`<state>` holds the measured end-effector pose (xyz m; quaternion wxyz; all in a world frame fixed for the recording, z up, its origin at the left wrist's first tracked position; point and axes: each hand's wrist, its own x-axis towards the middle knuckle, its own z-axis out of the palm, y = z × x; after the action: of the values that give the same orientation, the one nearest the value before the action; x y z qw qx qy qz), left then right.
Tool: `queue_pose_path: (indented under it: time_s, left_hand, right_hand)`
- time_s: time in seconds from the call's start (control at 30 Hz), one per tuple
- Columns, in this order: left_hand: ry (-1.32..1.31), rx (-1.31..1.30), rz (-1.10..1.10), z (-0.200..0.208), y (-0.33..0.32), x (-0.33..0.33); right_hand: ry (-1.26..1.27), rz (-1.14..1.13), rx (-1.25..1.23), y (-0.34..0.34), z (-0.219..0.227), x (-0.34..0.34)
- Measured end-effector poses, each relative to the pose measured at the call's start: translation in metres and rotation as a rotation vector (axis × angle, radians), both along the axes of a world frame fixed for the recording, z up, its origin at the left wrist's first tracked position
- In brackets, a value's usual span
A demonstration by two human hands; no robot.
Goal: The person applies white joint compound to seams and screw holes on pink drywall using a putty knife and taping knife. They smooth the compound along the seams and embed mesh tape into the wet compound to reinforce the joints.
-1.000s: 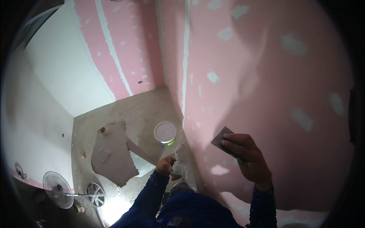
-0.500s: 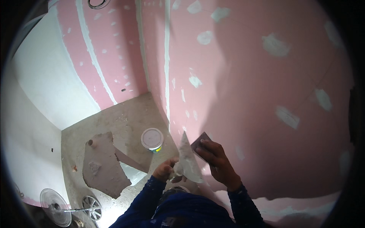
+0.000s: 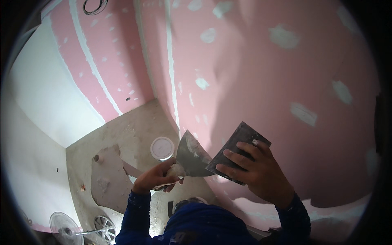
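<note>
My left hand is closed round the handle of a putty knife. The putty knife has a broad, fan-shaped grey blade with whitish compound smeared along one side. My right hand grips a dark rectangular spreader, its fingers laid over the near face; the thumb is hidden behind. The spreader's lower left corner meets or overlaps the tip of the putty knife's blade; I cannot tell whether they touch. Both tools are held up in front of the pink wall.
White patches and seam strips mark the pink boards. On the floor stand a lidded white bucket, a dusty board with a small cylinder on it, and a wheel-like stand at lower left. A coiled cable hangs at the top.
My right hand has moved right and closer with the spreader, turning its broad face into view. My left hand has shifted left, and the putty knife's blade has turned to show its face.
</note>
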<state>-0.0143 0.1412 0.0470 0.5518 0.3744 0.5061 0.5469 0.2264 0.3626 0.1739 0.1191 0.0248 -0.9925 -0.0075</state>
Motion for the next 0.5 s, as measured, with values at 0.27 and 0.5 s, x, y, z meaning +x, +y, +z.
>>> queue_pose_path:
  time_s: [0.27,0.5]
  left_hand:
    - [-0.109,0.017,0.020,0.018,-0.003,0.008]
    - [-0.049,-0.038,-0.012,0.029,-0.002,0.015]
  right_hand:
    - [-0.232,0.072,0.208,0.002,0.023,0.006]
    - [-0.076,0.116,0.191,0.000,0.031,-0.014]
